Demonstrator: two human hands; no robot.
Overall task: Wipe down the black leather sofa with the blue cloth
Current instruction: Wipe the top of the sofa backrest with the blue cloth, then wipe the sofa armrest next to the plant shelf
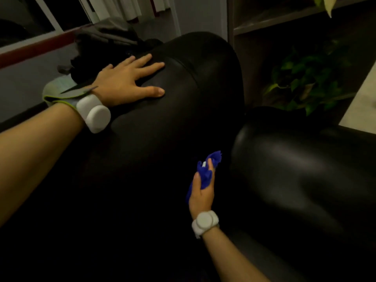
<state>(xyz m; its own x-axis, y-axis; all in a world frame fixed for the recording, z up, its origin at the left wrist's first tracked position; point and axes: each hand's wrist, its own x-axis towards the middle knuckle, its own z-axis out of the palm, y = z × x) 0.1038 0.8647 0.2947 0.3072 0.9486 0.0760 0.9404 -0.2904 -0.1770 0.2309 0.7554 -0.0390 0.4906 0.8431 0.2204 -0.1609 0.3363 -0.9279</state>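
**On the sofa back, one hand flat, one hand gripping the cloth**

Down in the dark dip beside the sofa's arm, the right hand grips the cloth, thumb curled over it and fingers wrapped round from the far side. The blue cloth is bunched up, with a ragged end sticking out past the fingertips toward the arm and another fold hanging below the palm. Whether the cloth touches the leather at this spot I cannot tell; it is too dim there. A white band sits on that wrist.

Up on the rounded top of the sofa back, the left hand lies flat, fingers straight and spread, palm pressed to the leather, holding nothing. Its wrist wears a second white band.

Just behind that hand, at the sofa's far edge, lies a heap of grey and black fabric, with a pale grey piece trimmed in green under the wrist. The sofa's arm, glossy and catching light, bulges at the right. Beyond it stands a leafy green plant against a dark shelf unit. A window frame runs along the wall at the far left.
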